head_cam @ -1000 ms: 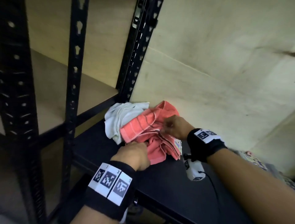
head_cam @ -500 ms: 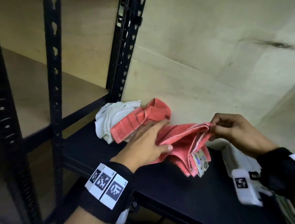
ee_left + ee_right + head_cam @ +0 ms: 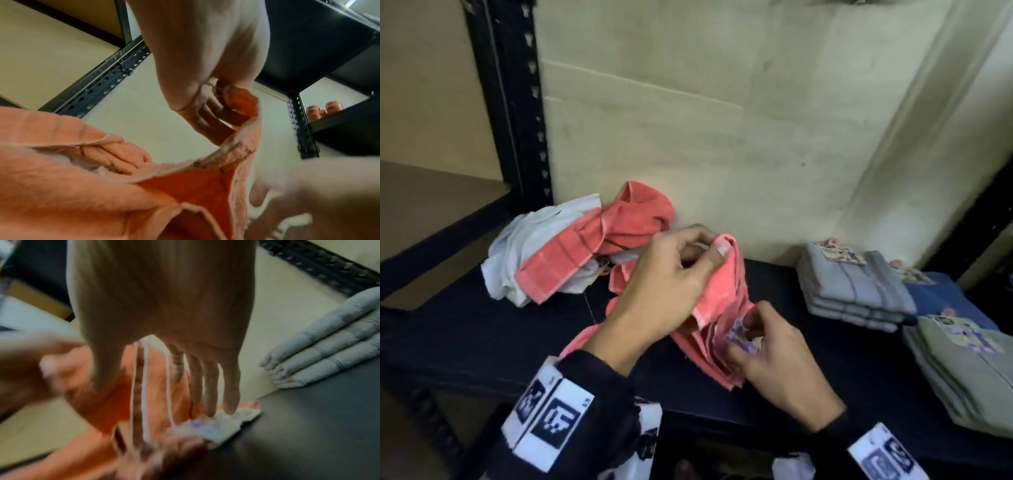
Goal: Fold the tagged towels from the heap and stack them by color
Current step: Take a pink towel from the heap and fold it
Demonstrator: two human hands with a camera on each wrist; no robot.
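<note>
A coral towel hangs bunched between both hands over the black shelf. My left hand pinches its upper edge between thumb and fingers; the left wrist view shows that pinch on the towel edge. My right hand grips the lower corner at the paper tag; in the right wrist view the tag lies under the fingers on the shelf. The heap behind holds another coral towel and a white towel.
Folded stacks sit on the right of the shelf: grey towels, a blue one behind, and sage green ones nearest. A black upright post stands at the left; the pale wall backs the shelf.
The coral towel has come off the heap toward me. My left hand went from lying flat on it to pinching its top edge; my right hand dropped from the far corner to the tag.
</note>
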